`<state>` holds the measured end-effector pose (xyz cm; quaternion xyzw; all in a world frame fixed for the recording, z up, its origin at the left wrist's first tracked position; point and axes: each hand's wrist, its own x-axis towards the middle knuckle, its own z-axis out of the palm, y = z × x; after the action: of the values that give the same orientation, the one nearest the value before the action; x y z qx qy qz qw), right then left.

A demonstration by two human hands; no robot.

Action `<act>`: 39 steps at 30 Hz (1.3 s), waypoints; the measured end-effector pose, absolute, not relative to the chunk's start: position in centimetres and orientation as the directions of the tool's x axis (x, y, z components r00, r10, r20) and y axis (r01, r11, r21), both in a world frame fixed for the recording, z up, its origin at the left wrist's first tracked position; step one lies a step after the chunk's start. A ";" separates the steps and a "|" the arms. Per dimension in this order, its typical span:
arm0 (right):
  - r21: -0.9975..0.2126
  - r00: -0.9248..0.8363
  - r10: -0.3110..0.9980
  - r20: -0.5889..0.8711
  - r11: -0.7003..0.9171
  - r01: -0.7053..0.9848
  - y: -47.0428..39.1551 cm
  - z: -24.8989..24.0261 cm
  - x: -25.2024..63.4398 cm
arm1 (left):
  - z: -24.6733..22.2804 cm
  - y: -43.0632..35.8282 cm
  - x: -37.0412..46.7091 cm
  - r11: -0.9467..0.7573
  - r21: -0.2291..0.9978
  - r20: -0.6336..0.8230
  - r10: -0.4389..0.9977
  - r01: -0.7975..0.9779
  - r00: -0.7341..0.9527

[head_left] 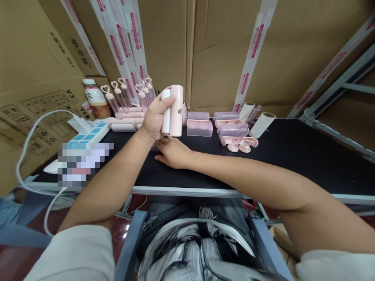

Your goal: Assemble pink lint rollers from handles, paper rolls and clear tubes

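Observation:
My left hand (154,117) is raised over the table, with its fingers wrapped round a pink roller case (177,113). The case is an upright half-tube with a small hole in its side, and a white roll (166,113) stands against it under my thumb. My right hand (174,152) lies low on the black tabletop, just below the left. Its thumb is stretched out apart from the fingers. The fingertips are partly hidden beside a lilac see-through piece (154,148), and whether they touch it I cannot tell.
Pink heart-topped sticks (117,93) and pink cases (125,121) stand back left, near a bottle (96,99) and a power strip (88,134). Lilac covers (199,128), pink parts (238,142) and white tubes (263,125) sit to the right. Cardboard (216,58) walls the back.

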<state>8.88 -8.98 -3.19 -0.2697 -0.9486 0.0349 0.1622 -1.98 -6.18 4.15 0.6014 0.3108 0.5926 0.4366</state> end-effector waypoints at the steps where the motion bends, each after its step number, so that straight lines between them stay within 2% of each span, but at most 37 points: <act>1: -0.160 -0.802 0.539 0.258 0.842 0.514 -9.0 -3.1 8.7 | 4.2 -6.3 -2.0 -0.435 0.891 0.449 0.886 -0.130 0.112; 4: -0.160 -0.794 0.573 0.204 0.819 0.550 -9.3 -2.6 10.6 | 4.5 -6.5 -2.2 -0.483 0.872 0.489 0.865 -0.081 0.112; 7: -0.181 -0.754 0.608 0.248 0.794 0.581 -9.5 -2.2 15.2 | 4.9 -6.4 -2.6 -0.502 0.861 0.508 0.858 -0.087 0.077; 9: -0.228 -0.720 0.604 0.343 0.797 0.560 -9.1 -2.0 18.7 | 5.1 -6.3 -3.0 -0.491 0.868 0.495 0.867 -0.080 0.053; 13: -0.255 -0.673 0.468 0.573 0.882 0.396 -8.2 -1.2 23.3 | 5.1 -5.8 -3.8 -0.479 0.877 0.480 0.877 -0.034 0.026; 16: -0.257 -0.631 0.430 0.645 0.900 0.351 -9.0 -0.2 24.0 | 4.9 -5.6 -4.0 -0.472 0.880 0.474 0.876 -0.041 0.086; 22: -0.248 -0.530 0.414 0.740 0.901 0.356 -10.0 0.4 23.5 | 4.6 -6.5 -2.7 -0.412 0.895 0.444 0.859 -0.172 0.253; 28: -0.342 -0.566 0.491 0.663 0.870 0.355 -9.6 0.1 23.9 | 3.7 -6.2 -2.4 -0.449 0.889 0.457 0.847 -0.095 0.273; 39: -0.372 -0.581 0.631 0.514 0.775 0.511 -10.3 0.4 23.5 | 3.2 -5.4 -3.0 -0.494 0.869 0.469 0.815 -0.016 0.339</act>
<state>23.48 -10.28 0.42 -0.3228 -0.8843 0.0921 0.3244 -2.99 -5.35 3.16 0.7049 0.2834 0.5001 0.4156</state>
